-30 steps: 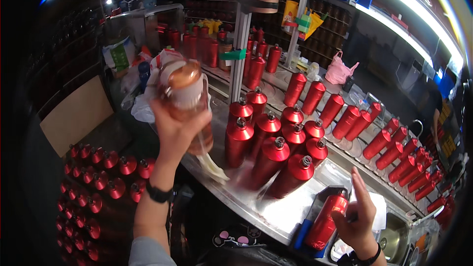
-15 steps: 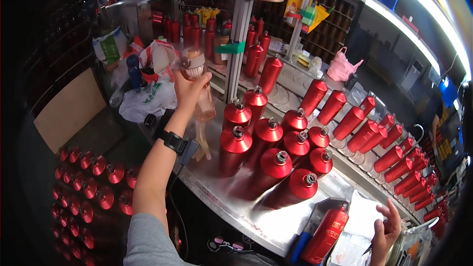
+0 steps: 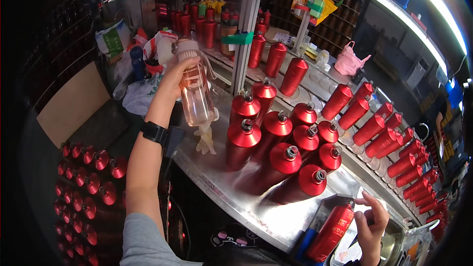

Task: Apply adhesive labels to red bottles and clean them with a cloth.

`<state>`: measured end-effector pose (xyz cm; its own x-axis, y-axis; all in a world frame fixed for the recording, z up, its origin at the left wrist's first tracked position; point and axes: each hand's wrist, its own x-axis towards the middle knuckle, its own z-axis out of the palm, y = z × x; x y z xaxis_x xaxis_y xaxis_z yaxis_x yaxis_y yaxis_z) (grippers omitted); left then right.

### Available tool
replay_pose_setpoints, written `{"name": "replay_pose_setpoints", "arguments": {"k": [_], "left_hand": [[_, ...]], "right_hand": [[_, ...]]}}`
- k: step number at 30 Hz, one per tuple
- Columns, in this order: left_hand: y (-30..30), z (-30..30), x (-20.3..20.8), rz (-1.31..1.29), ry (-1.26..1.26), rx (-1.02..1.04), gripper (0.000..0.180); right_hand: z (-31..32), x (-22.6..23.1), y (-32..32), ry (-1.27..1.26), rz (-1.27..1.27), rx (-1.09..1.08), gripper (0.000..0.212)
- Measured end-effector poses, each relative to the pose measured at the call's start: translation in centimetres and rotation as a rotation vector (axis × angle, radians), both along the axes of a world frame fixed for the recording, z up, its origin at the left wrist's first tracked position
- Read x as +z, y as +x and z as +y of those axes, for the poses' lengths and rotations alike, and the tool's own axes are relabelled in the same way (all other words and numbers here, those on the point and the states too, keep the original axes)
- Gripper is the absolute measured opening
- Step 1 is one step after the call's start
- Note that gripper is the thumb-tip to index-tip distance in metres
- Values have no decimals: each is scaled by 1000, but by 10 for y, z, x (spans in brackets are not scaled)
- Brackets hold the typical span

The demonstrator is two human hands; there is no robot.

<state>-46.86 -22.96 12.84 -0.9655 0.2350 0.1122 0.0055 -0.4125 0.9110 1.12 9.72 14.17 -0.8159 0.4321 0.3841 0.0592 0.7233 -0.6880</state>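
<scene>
My left hand (image 3: 176, 80) is closed around the upper part of a clear pinkish drinking bottle (image 3: 198, 102) with a lid and a carry loop. It holds the bottle above the metal table, with limp pale gloves or film (image 3: 206, 140) just below. At the lower right, my right hand (image 3: 372, 224) is raised beside a printed red bottle (image 3: 331, 234) that leans in a dark and blue holder. Its fingers are bent and apart, and nothing shows between them. Several open-necked red bottles (image 3: 276, 128) stand grouped between my hands.
A conveyor with round plates carries rows of red bottles (image 3: 339, 101) along the far side. A metal post (image 3: 243, 44) with green tape rises beyond the table. Plastic bags (image 3: 140, 98) and a blue flask (image 3: 138, 64) lie at left, above a chair (image 3: 74, 103) and racked red bottles (image 3: 93, 182).
My left hand has brought the drinking bottle closer, so more of it shows. My right hand has moved up and left, nearer the printed red bottle. Red bottles on the conveyor have shifted along.
</scene>
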Motion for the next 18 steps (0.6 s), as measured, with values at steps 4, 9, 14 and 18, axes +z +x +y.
{"name": "replay_pose_setpoints", "arguments": {"k": [4, 9, 14, 18], "left_hand": [[-9, -11, 5, -42, 9, -95, 34], [1, -7, 12, -24, 74, -139, 36], [41, -2, 47, -15, 62, -221, 38], [77, 9, 71, 16, 103, -282, 38]], "right_hand": [[-5, 0, -5, -11, 13, -6, 47], [-25, -8, -32, -218, -23, 250, 36], [-77, -9, -96, -64, -127, 793, 42], [-114, -28, -136, -91, -186, 796, 54]]}}
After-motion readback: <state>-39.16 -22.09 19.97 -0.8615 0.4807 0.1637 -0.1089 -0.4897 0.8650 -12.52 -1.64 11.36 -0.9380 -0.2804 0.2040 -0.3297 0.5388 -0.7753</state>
